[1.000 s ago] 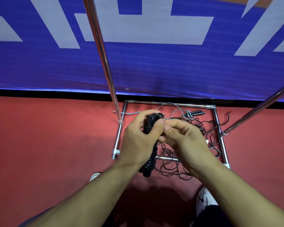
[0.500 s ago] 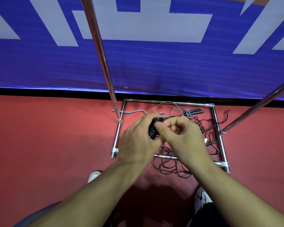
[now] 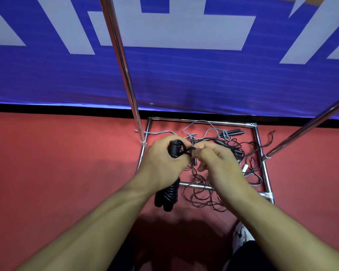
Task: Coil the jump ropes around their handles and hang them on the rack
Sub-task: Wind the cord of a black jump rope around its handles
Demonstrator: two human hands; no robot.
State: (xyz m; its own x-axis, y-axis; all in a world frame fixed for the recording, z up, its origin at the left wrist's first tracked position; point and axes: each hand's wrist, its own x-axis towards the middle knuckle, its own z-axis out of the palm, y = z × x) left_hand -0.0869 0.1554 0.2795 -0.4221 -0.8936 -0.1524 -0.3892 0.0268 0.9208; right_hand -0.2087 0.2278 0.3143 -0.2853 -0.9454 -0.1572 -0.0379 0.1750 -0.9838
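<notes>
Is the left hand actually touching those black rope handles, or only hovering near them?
Touching. The head view shows the left hand curled round the black handles, whose top sticks out above the fingers and whose rope-wrapped lower end hangs below the palm.

Bare forearms, dark trousers (image 3: 249, 259), and a white patterned sneaker (image 3: 242, 236).

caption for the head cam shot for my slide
Left hand grips coiled black jump rope while right hand pinches its loose end above tangled ropes.
</notes>
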